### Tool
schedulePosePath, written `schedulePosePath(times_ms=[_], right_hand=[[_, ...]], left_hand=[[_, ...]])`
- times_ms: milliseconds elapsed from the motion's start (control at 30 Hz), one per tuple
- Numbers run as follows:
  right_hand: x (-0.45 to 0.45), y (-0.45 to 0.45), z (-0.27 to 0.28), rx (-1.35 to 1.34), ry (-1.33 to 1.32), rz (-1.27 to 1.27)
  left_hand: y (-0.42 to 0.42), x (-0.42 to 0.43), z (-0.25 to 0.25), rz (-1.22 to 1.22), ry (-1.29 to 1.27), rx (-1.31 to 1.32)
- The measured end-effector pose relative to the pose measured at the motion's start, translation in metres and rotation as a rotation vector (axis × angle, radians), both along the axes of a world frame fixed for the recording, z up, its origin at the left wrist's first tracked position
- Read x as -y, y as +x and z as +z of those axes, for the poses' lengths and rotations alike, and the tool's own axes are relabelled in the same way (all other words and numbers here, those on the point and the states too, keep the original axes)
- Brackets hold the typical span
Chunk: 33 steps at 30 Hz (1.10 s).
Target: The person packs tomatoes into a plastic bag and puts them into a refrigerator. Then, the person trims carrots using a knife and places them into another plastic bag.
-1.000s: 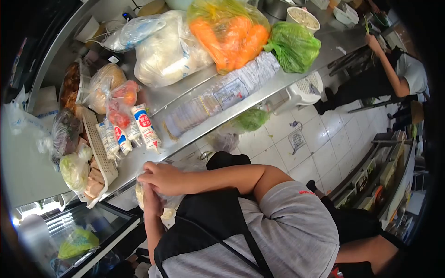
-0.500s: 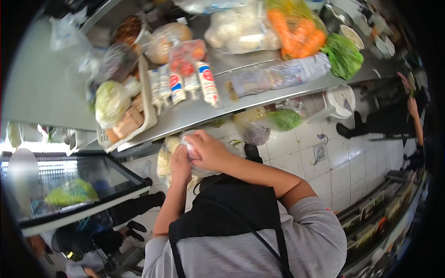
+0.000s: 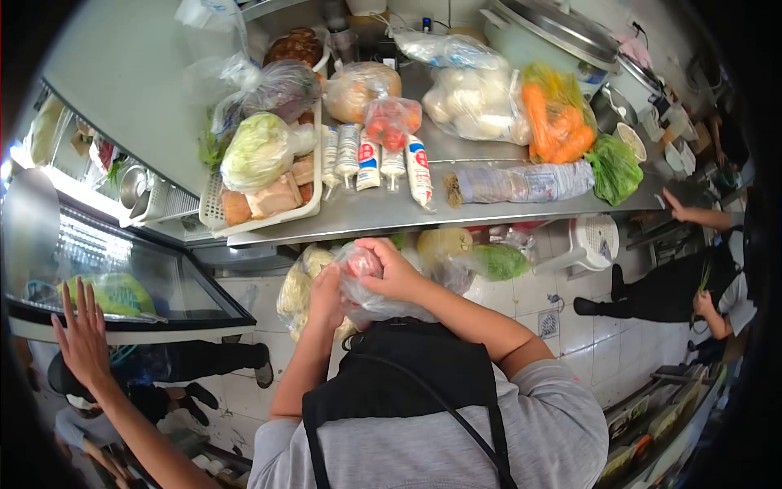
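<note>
Just off the counter's front edge, my left hand [image 3: 327,297] and my right hand [image 3: 396,275] both grip a clear plastic bag [image 3: 366,303]. Something reddish shows through its upper part, too blurred to name. My fingers are closed on the plastic from either side. Beside and partly behind my left hand is another clear bag [image 3: 297,297] with pale yellowish contents. Close behind my hands, a bag with a round yellowish thing [image 3: 444,246] and a bag of green leaves [image 3: 503,262] sit below counter height.
On the steel counter [image 3: 326,222] are a white basket [image 3: 273,220] with wrapped cabbage [image 3: 262,155] and meat, bagged tomatoes [image 3: 393,124], tubes [image 3: 419,173] and bagged carrots [image 3: 558,122]. Another person's spread hand [image 3: 83,336] is at left near a glass-fronted case. A co-worker [image 3: 672,285] stands right.
The view has tilted, showing more of the counter's back. My hands stay on the bag, whose reddish content shows more. Another person's hand has come in at left.
</note>
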State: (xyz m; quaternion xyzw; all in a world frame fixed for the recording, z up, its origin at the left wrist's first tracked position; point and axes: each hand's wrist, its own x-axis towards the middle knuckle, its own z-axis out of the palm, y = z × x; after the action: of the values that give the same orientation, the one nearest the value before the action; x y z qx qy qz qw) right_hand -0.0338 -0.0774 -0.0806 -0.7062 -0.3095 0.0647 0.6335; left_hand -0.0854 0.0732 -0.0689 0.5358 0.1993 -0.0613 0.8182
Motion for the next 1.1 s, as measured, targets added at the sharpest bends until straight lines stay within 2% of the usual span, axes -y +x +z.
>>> schedulePosePath(times_ms=[67, 100, 167, 233, 333, 367, 433, 533, 633, 733, 767, 867, 967, 1067, 1100], right_hand=[[-0.002, 0.001, 0.017, 0.048, -0.142, -0.068], [-0.004, 0.003, 0.018, 0.049, -0.107, -0.025], [-0.005, 0.009, 0.013, -0.325, 0.057, 0.143], [-0.003, 0.014, 0.019, -0.712, 0.291, 0.275], [-0.006, 0.012, 0.037, -0.741, 0.234, 0.147], [-0.007, 0.013, 0.036, -0.618, 0.083, 0.074], [-0.01, 0.016, 0.028, -0.364, -0.209, -0.072], [-0.005, 0.018, 0.023, -0.806, 0.225, 0.028], [0.007, 0.025, 0.015, -1.057, 0.7, 0.342], [0.016, 0.035, 0.013, -1.211, 0.772, 0.383], [0.016, 0.037, 0.012, -1.28, 0.719, 0.3], [0.018, 0.048, -0.015, -1.064, 0.375, 0.241], [0.035, 0.059, -0.016, -1.188, 0.469, 0.453], [0.045, 0.071, -0.018, -1.342, 0.628, 0.735], [0.04, 0.068, -0.014, -1.303, 0.468, 0.537]], left_hand=[[-0.005, 0.004, 0.017, -0.027, 0.089, -0.045], [-0.006, 0.004, 0.011, -0.009, 0.021, 0.009], [-0.004, 0.004, -0.004, 0.02, -0.113, 0.123], [-0.002, 0.003, -0.002, 0.051, -0.111, 0.165], [-0.003, 0.005, -0.001, 0.014, 0.003, 0.154], [-0.003, 0.005, -0.002, -0.013, 0.062, 0.138], [0.0, 0.011, -0.004, 0.026, 0.012, 0.166], [0.01, 0.01, -0.014, 0.08, -0.123, 0.148], [0.016, 0.006, -0.019, 0.104, -0.22, 0.124], [0.02, 0.012, -0.008, 0.119, -0.217, 0.122], [0.021, 0.015, -0.003, 0.124, -0.205, 0.12], [0.027, 0.012, 0.002, 0.115, -0.298, 0.152], [0.031, 0.015, 0.025, 0.156, -0.364, 0.113], [0.031, 0.009, 0.028, 0.014, -0.41, 0.151], [0.032, 0.01, 0.029, -0.04, -0.432, 0.152]])
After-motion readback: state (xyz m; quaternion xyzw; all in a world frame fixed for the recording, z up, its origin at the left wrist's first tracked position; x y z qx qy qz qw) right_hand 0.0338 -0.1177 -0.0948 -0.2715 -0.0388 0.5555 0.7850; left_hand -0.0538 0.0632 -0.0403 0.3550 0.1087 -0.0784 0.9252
